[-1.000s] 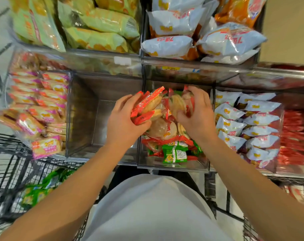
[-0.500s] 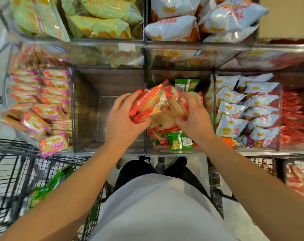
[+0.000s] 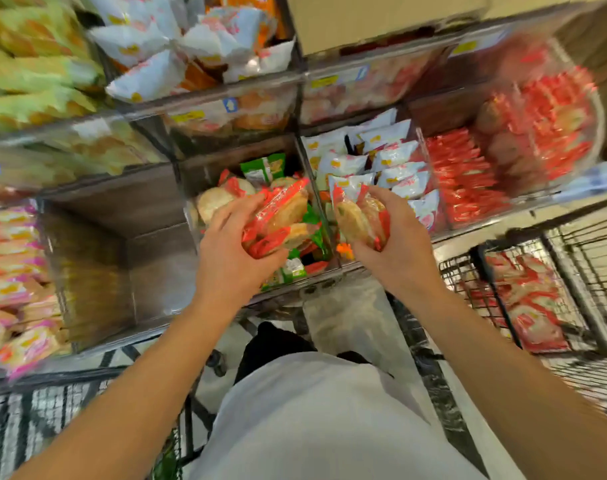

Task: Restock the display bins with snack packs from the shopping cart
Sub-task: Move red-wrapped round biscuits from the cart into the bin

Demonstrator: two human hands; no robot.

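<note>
My left hand (image 3: 231, 252) grips a bunch of red-wrapped round snack packs (image 3: 279, 216) over the middle clear bin (image 3: 330, 268), which holds more red packs and some green ones (image 3: 263, 169). To its right, my right hand (image 3: 395, 237) holds a couple of the same red packs (image 3: 359, 220) above the divider between the middle bin and the bin of white packs (image 3: 395, 161). The two hands are apart. A wire cart (image 3: 475, 268) at the lower right carries more red packs (image 3: 527, 296). The picture is motion-blurred.
Left of the middle bin is a bin with nothing in it (image 3: 129, 258), then one with pink packs (image 3: 14, 289). Red packs fill the far-right bin (image 3: 468, 178). An upper shelf holds yellow-green bags (image 3: 35, 74) and white bags (image 3: 149, 46). A second wire cart (image 3: 35, 427) stands at the lower left.
My hands have separated: the right hand pulled away to the right with a couple of red packs, while the left keeps its bunch. The view has swung right, showing the cart with red packs.
</note>
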